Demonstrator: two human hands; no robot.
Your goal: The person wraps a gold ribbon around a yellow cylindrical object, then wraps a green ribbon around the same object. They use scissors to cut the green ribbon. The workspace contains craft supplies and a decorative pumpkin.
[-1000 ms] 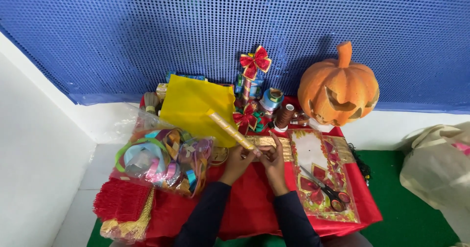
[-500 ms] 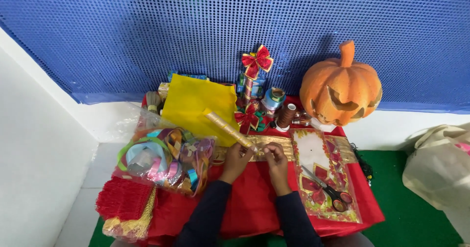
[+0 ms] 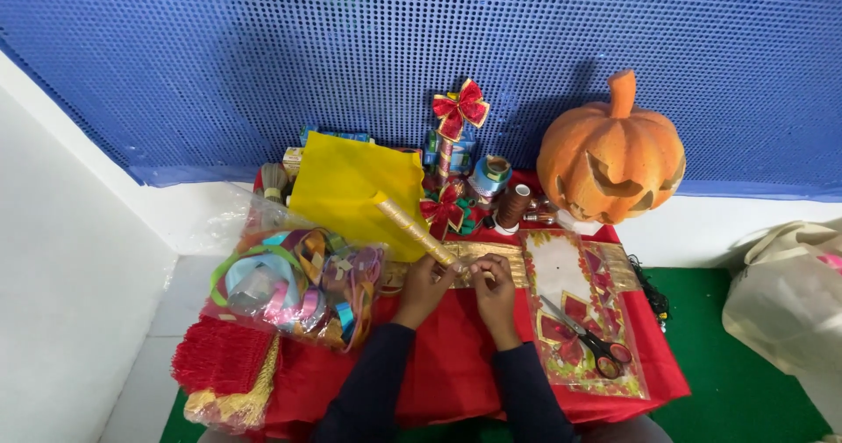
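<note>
gold roll held by two hands, beside one scissors.

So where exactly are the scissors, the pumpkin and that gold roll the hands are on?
scissors [image 3: 589,342]: head view, on the blades near the pivot.
pumpkin [image 3: 611,151]: head view, on its orange front above the carved face.
gold roll [image 3: 412,225]: head view, on the middle of the tube.
</note>
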